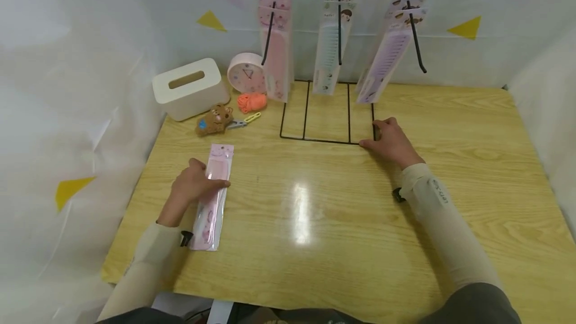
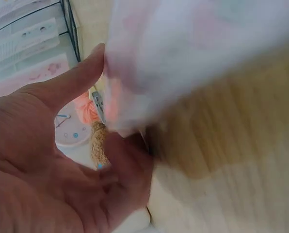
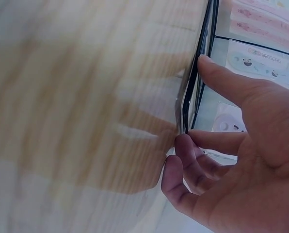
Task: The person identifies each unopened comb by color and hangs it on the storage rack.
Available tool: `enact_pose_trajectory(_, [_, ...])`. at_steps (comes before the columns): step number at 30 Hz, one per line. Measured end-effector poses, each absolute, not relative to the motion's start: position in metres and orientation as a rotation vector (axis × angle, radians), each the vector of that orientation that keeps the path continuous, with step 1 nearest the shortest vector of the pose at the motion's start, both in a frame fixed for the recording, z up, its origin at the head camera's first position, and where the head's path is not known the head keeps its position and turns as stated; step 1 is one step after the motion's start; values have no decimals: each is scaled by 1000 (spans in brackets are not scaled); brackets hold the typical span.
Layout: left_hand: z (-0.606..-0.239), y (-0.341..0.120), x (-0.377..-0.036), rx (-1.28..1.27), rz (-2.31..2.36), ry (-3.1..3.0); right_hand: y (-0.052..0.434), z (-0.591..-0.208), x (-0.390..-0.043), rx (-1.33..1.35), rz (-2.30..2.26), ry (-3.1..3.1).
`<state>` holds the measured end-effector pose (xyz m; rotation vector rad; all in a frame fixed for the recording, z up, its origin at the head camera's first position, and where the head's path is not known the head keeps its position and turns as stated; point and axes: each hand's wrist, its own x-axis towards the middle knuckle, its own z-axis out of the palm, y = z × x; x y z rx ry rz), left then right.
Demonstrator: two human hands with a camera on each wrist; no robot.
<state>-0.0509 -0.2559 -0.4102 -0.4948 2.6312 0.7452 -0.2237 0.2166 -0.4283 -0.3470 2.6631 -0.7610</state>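
My left hand [image 1: 191, 186] holds a pink comb in a clear-fronted packet [image 1: 209, 224] across its width, thumb on one long edge and fingers on the other. In the left wrist view the packet [image 2: 168, 53] is blurred and slants over the wooden table. My right hand [image 1: 392, 143] grips the front right corner of a black wire display rack [image 1: 326, 140], its thumb at the front bar [image 3: 195, 77]. From the rack's hooks hang packaged combs: pink ones [image 1: 275, 64] on the left, green ones [image 1: 328, 54] in the middle, purple ones [image 1: 387, 61] on the right.
At the back left stand a white tissue box [image 1: 193, 91] and a round pink clock [image 1: 245, 76]. Before them lie orange yarn [image 1: 252, 102], a brown plush bear [image 1: 216, 120] and a yellow-handled cutting tool [image 1: 245, 120]. White sheeting with yellow triangles [image 1: 466, 28] surrounds the table [image 1: 315, 274].
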Motion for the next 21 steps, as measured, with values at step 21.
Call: enact_pose_trajectory(21, [-369, -207, -89, 76, 1694, 2410, 218, -431, -225, -350, -763, 2651])
